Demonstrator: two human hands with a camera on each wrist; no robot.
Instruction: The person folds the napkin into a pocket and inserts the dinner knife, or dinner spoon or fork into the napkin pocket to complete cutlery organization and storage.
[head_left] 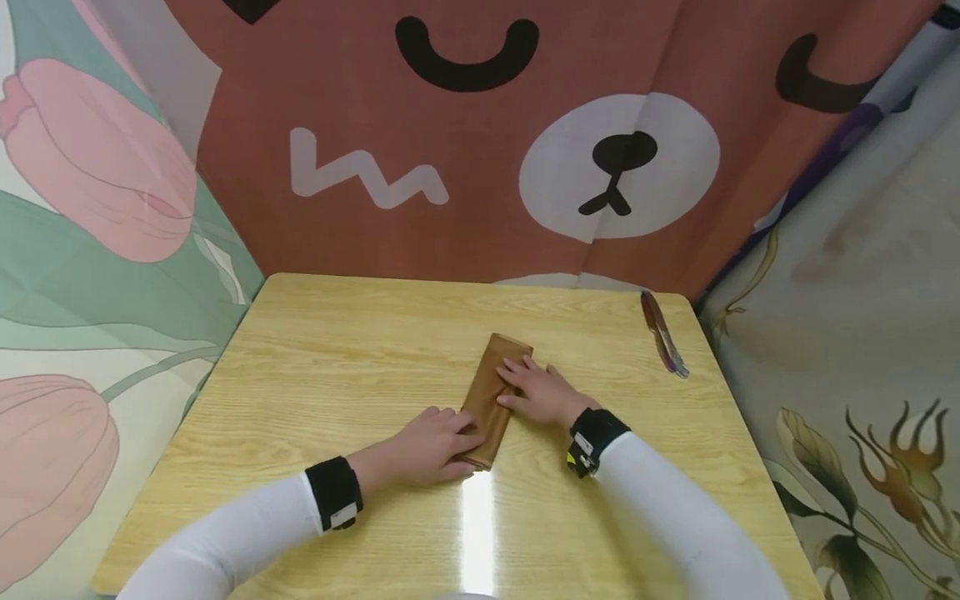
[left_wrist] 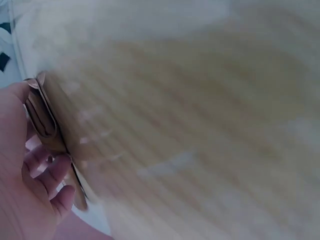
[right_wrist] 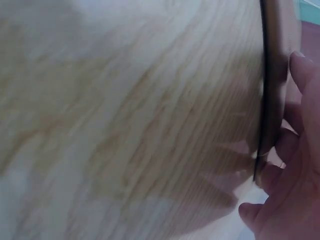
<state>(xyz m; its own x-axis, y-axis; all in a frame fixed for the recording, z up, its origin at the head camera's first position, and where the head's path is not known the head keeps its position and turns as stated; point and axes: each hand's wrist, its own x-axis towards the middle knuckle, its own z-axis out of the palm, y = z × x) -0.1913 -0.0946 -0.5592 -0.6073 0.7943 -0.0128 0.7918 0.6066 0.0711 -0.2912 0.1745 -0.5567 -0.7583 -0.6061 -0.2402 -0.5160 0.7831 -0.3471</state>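
A long, narrow brown leather-like folded piece (head_left: pixel 482 396) lies at a slant on the wooden table (head_left: pixel 337 333). Its near end, in the left wrist view, shows stacked, rounded folds (left_wrist: pixel 44 117). My left hand (head_left: pixel 420 446) holds that end between thumb and fingers. Across the upper right part of the piece, my right hand (head_left: pixel 546 393) rests with its fingers spread on the surface. From the right wrist, the dark long edge (right_wrist: pixel 265 85) of the piece shows beside the fingertips.
A slim brown item with a pale, shiny end (head_left: pixel 660 333) lies near the table's back right corner. A bear-printed curtain (head_left: pixel 480 225) hangs behind the table, with flowered curtains (head_left: pixel 97 300) at both sides.
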